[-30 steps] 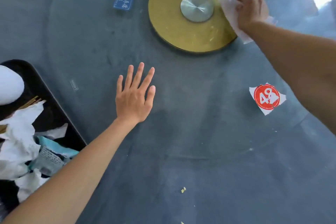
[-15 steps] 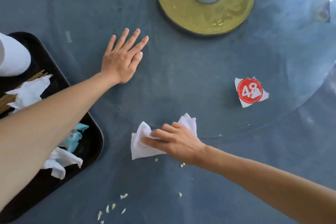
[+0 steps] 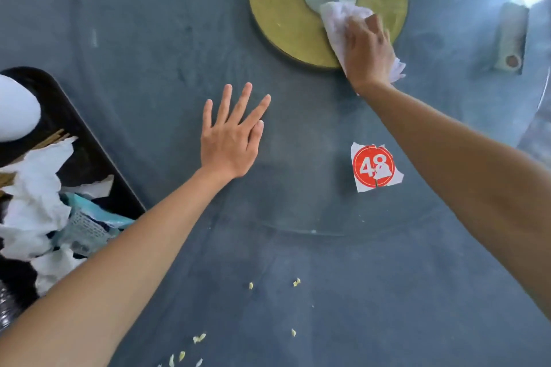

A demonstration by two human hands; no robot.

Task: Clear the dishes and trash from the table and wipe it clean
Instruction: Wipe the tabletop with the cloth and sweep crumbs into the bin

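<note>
Lighting: soft daylight, even overall. Glare: blown-out white patch, upper right corner, washing out the glass table (image 3: 447,116) there. Shadows: faint, diffuse. Sharpness: slight softness throughout; motion blur on cloth (image 3: 343,16), upper centre. Distortion: wide-angle bending at frame edges.

A white sticker (image 3: 376,167) on the table (image 3: 149,53) reads 48 in a red circle.

Tray (image 3: 98,155) left; disc (image 3: 280,21) far centre; sticker (image 3: 374,168) right.

Two hands (image 3: 229,146), one cloth (image 3: 340,18), one tray (image 3: 89,140), one sticker (image 3: 374,167).
</note>
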